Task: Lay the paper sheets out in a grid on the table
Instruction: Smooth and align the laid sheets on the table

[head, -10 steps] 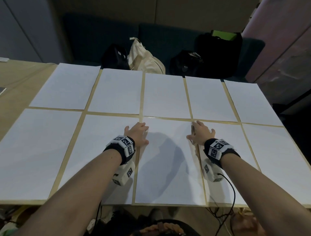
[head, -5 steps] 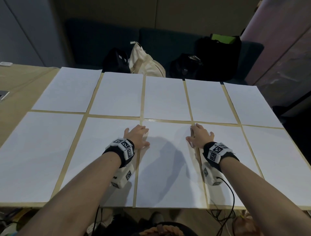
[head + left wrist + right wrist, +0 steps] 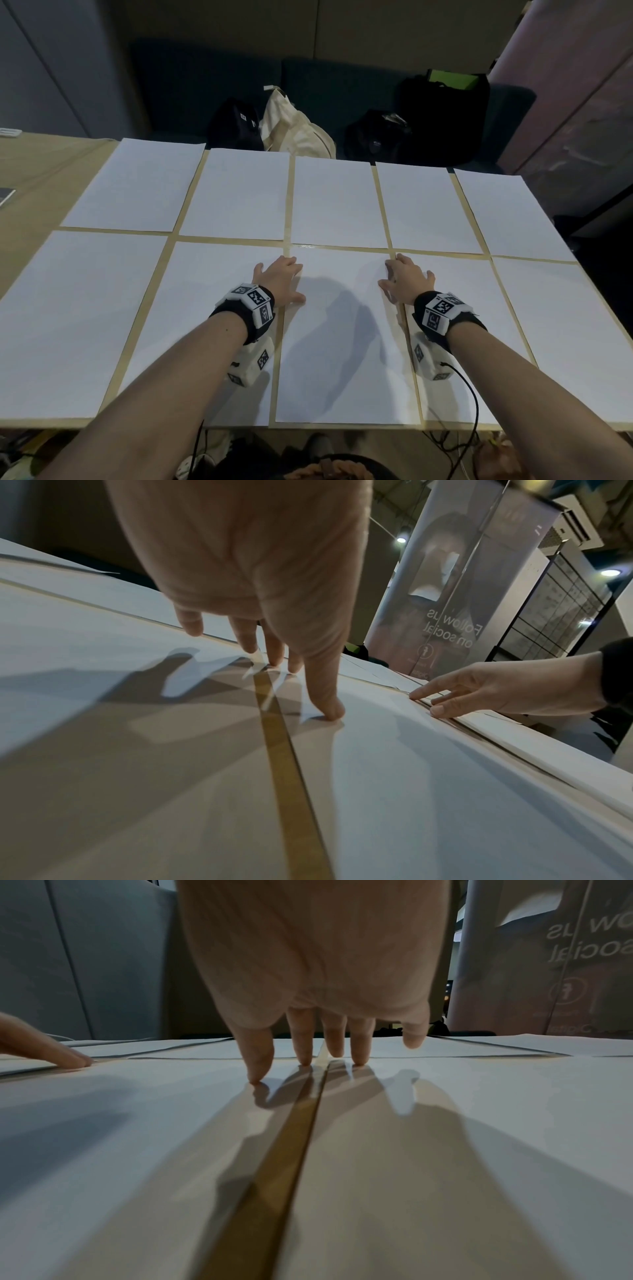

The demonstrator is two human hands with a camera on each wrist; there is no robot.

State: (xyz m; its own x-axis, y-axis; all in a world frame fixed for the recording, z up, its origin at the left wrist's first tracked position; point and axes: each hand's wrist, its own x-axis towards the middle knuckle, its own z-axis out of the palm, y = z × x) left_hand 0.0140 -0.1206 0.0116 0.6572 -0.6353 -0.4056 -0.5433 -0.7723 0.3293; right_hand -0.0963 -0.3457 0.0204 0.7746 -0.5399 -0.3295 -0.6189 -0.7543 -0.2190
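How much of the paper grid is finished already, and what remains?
Done: ten white paper sheets lie in two rows of five on the wooden table. In hand: the left hand and right hand press straight fingers on the near middle sheet, squaring it. Left: apparently only this final adjustment.

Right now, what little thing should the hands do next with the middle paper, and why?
Probably lift both hands away. The left hand and right hand rest straight-fingered on the near middle sheet, whose table gaps look even on both sides, and all ten sheets seem placed.
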